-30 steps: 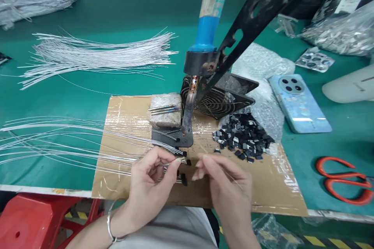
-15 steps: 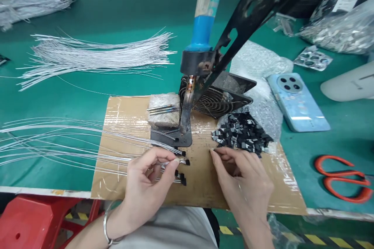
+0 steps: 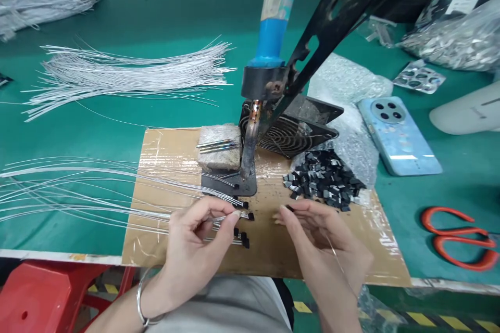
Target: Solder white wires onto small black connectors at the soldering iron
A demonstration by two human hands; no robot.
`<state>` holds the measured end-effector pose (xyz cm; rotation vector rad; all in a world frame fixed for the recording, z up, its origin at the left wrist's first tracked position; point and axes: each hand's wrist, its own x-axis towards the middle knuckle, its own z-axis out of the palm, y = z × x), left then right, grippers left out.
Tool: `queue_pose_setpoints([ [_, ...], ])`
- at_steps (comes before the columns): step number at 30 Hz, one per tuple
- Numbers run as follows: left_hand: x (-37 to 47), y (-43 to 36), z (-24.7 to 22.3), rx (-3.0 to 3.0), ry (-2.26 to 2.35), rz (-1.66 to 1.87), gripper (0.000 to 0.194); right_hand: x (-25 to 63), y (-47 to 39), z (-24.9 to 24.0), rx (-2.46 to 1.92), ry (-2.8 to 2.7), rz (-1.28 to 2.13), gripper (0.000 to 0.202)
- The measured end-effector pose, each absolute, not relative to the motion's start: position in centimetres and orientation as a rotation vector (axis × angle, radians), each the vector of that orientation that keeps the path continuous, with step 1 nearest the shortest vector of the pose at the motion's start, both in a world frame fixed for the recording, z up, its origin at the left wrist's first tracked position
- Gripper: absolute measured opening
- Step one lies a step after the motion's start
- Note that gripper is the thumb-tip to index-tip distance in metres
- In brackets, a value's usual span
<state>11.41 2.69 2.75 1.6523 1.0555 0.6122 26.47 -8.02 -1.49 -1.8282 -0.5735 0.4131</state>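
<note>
My left hand (image 3: 201, 250) is closed in a pinch on a thin white wire, just behind a small black tip (image 3: 250, 216). Under and beside it lie more white wires (image 3: 156, 212) with black tips, running off to the left. My right hand (image 3: 332, 255) pinches a small black piece (image 3: 289, 208) between thumb and forefinger. A thin silvery strand (image 3: 335, 253) crosses its palm. Just beyond that hand is a pile of small black and metal pieces (image 3: 324, 177). Above both hands a soldering iron (image 3: 250, 140) with a blue handle points down, held by a black bracket.
Cardboard (image 3: 269, 260) covers the green table here. A pale block (image 3: 219, 148) with metal strips and a black fan (image 3: 289, 135) stand behind the hands. A wire bundle (image 3: 133, 73) lies back left. To the right are a blue phone (image 3: 402, 135) and orange-handled scissors (image 3: 461, 239).
My right hand has drawn slightly back from the pile, and a black piece now shows between its fingertips. The strand across the palm shows more. My left hand is nearly unchanged.
</note>
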Motion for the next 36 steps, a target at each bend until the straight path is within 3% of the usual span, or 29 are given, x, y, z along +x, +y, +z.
queue_pose_setpoints([
  [22,11.9,3.6,4.0,1.508,0.987,0.486,0.009,24.6,-5.8,1.4,-1.394,-0.449,0.908,0.006],
  [36,11.8,3.6,3.8,1.390,0.941,0.475,0.012,23.8,-5.9,0.7,-1.435,-0.573,0.789,0.018],
])
